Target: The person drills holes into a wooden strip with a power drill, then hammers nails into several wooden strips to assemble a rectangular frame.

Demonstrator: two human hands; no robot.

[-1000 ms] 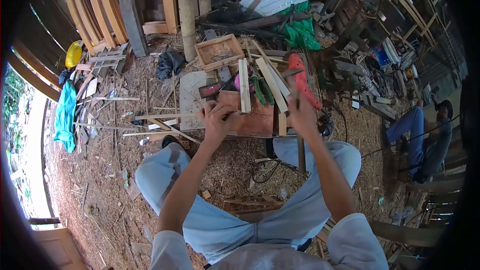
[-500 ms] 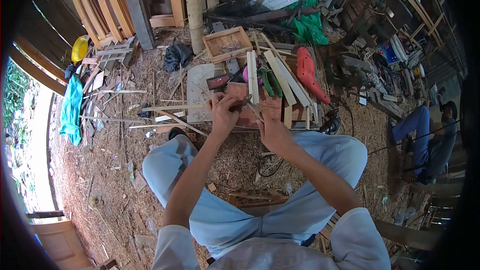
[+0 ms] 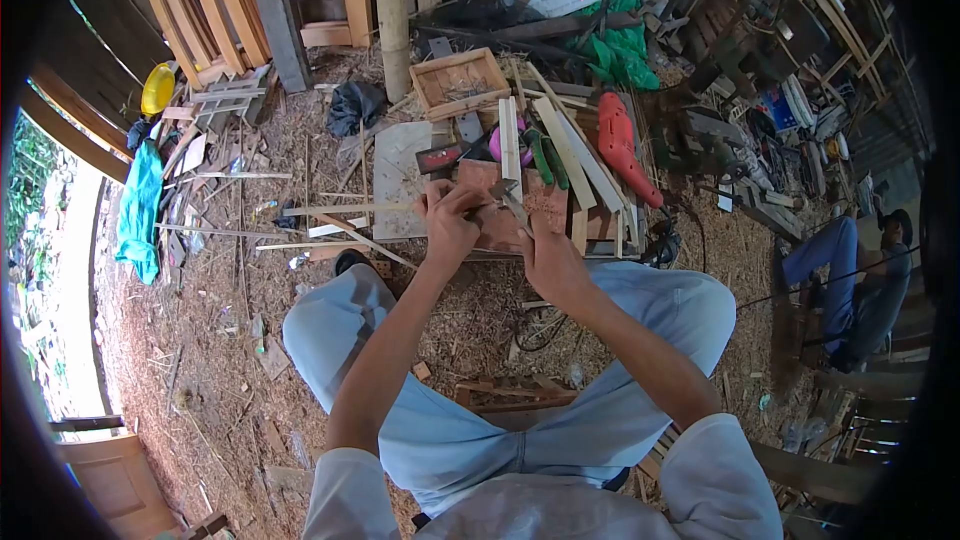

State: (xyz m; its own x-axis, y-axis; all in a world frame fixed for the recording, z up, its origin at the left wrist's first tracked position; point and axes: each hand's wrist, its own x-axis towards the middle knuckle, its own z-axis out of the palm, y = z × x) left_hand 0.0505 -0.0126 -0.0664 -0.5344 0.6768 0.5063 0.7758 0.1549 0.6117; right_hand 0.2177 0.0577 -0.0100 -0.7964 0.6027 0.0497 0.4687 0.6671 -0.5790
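My left hand (image 3: 452, 224) is closed, fingers pinched over the reddish wooden board (image 3: 478, 178). A thin wooden strip (image 3: 350, 208) runs out leftward from its fingers. My right hand (image 3: 553, 262) is wrapped round what looks like a small hammer (image 3: 514, 202), with a grey metal head and light shaft; its head is beside my left fingertips. What lies under the left fingers is hidden. Just beyond the hands are pale wooden strips (image 3: 509, 145), green-handled pliers (image 3: 546, 160) and a dark red-edged tool (image 3: 440, 157).
A red power tool (image 3: 622, 145) lies right of the strips. A wooden box (image 3: 460, 82) with nails stands behind the board. Left of it is a grey slab (image 3: 400, 170). Shavings and offcuts cover the ground. Another person (image 3: 850, 285) sits at far right.
The hammer's head has lifted and swung slightly away from the left fingers, showing more of its face. The left hand has stayed nearly still. The view has shifted slightly.
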